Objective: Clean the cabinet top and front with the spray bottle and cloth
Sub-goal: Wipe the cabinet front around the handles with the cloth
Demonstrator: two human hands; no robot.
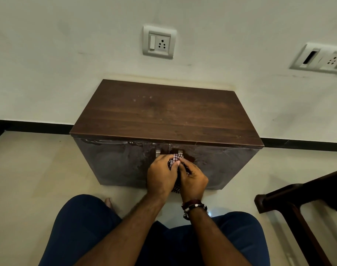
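A low dark wooden cabinet (163, 116) stands against the wall, its front (115, 164) streaked with wet smears. In front of its two metal door handles (158, 152), my left hand (161, 175) and my right hand (192, 179) both grip a small checked cloth (175, 157), bunched between the fingers. Most of the cloth is hidden by the hands; a bit hangs below them. A few pale spots mark the cabinet top. No spray bottle is in view.
A wall socket (159, 42) sits above the cabinet and another switch plate (321, 58) at the right. Dark wooden furniture (298, 204) juts in at the lower right. My knees in blue trousers (83, 227) are on the pale floor.
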